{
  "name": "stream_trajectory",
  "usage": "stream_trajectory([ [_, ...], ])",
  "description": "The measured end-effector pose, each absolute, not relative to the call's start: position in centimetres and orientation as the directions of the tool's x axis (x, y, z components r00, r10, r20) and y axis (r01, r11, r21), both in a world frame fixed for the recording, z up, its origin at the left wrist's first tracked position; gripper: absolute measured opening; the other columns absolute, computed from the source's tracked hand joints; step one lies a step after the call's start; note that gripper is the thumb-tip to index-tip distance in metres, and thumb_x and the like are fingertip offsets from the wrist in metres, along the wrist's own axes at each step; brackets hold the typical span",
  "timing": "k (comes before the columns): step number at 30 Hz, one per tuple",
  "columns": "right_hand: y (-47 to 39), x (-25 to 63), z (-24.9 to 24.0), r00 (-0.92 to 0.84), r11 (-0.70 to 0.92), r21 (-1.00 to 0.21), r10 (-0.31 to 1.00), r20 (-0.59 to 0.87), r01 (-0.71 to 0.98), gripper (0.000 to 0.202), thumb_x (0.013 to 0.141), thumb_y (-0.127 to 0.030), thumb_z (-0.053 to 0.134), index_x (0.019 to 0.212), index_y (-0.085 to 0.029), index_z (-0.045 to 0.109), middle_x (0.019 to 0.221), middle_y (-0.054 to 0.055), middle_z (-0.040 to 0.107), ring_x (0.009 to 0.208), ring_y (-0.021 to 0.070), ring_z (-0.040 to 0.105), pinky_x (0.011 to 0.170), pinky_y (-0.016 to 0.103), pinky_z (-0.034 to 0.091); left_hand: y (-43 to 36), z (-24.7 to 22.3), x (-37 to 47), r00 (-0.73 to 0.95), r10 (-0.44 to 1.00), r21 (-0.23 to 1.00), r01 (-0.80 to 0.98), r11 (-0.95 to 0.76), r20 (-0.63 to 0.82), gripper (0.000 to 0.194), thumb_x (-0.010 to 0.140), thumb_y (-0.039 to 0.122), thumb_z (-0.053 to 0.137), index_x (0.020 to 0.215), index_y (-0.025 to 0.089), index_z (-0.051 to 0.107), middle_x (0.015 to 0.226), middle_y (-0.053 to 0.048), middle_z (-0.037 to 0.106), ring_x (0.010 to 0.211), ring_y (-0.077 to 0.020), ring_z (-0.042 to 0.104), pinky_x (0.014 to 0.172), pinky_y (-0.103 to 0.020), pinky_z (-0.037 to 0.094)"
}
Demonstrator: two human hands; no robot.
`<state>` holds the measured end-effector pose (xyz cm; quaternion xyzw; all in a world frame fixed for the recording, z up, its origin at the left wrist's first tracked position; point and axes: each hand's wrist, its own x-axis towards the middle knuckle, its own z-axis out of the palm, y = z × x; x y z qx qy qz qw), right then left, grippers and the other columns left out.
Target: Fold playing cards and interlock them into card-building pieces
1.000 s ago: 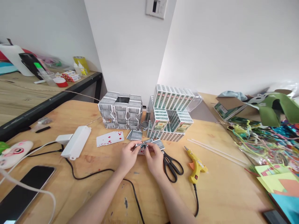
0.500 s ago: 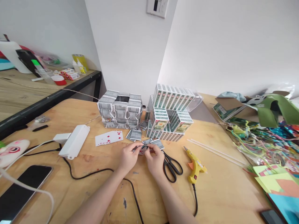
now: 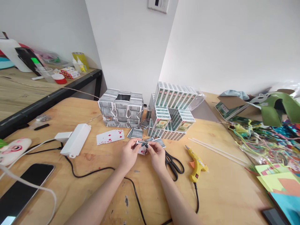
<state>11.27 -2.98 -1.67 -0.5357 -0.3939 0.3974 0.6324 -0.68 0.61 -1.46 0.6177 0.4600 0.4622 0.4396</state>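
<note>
My left hand (image 3: 129,153) and my right hand (image 3: 157,156) meet over the middle of the table, thumbs and fingertips pinched on a small playing card (image 3: 142,151) with red marks. Fingers partly cover the card, and its edge looks folded. Right behind my hands lie patterned card pieces (image 3: 159,142). More face-down cards (image 3: 135,133) and a fan of red-suited cards (image 3: 110,137) rest to the left. Black-handled scissors (image 3: 175,165) lie beside my right hand, the blades hidden behind it.
A box built of folded cards (image 3: 120,109) stands at the back, with stacked card packs (image 3: 174,97) to its right. A yellow glue gun (image 3: 197,165), clear glue sticks (image 3: 217,151), a white power strip (image 3: 76,140), a phone (image 3: 28,187) and a black cable (image 3: 93,172) lie around.
My left fingers have lifted slightly, and more of the card's upper edge shows between my hands. The whole view has shifted a little.
</note>
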Motion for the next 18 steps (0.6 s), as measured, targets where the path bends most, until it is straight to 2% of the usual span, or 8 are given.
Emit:
stream_trajectory([
  [3, -2.97, 11.40, -2.07, 0.444, 0.089, -0.995, 0.894, 0.064, -0.037, 0.019, 0.072, -0.035, 0.059, 0.074, -0.016, 0.058, 0.066, 0.002, 0.061, 0.053, 0.0132, 0.055, 0.050, 0.026, 0.049, 0.29, -1.41, -0.56, 0.176, 0.950, 0.921, 0.252, -0.297, 0.258, 0.021, 0.079, 0.027, 0.053, 0.095, 0.018, 0.061, 0.089, -0.006, 0.068, 0.077, -0.0167, 0.064, 0.070, -0.028, 0.052],
  [7, -3.16, 11.42, -2.44, 0.499, 0.091, -0.995, 0.860, 0.104, 0.051, 0.020, 0.075, -0.036, 0.056, 0.075, -0.017, 0.055, 0.068, 0.002, 0.059, 0.056, 0.0135, 0.056, 0.053, 0.026, 0.048, -0.03, -1.50, -0.60, 0.190, 0.906, 0.822, 0.381, -0.422, 0.378, 0.030, 0.080, 0.027, 0.052, 0.109, 0.023, 0.059, 0.098, -0.005, 0.067, 0.082, -0.0167, 0.064, 0.077, -0.028, 0.051],
  [12, -3.36, 11.36, -2.47, 0.504, 0.077, -0.993, 0.857, 0.112, 0.089, 0.019, 0.077, -0.036, 0.052, 0.077, -0.017, 0.052, 0.068, 0.001, 0.057, 0.052, 0.0128, 0.055, 0.050, 0.025, 0.047, -0.31, -1.64, -0.64, 0.277, 0.870, 0.752, 0.438, -0.492, 0.408, 0.037, 0.085, 0.025, 0.045, 0.122, 0.023, 0.049, 0.108, -0.006, 0.064, 0.092, -0.0170, 0.063, 0.081, -0.027, 0.050],
  [18, -3.31, 11.32, -2.15, 0.514, 0.094, -0.994, 0.851, 0.108, 0.053, 0.019, 0.078, -0.037, 0.051, 0.078, -0.018, 0.050, 0.071, 0.001, 0.057, 0.052, 0.0128, 0.056, 0.050, 0.026, 0.048, -0.06, -1.70, -0.88, 0.414, 0.818, 0.734, 0.390, -0.556, 0.399, 0.046, 0.087, 0.016, 0.033, 0.133, 0.022, 0.033, 0.124, -0.007, 0.054, 0.113, -0.0160, 0.051, 0.094, -0.031, 0.043],
])
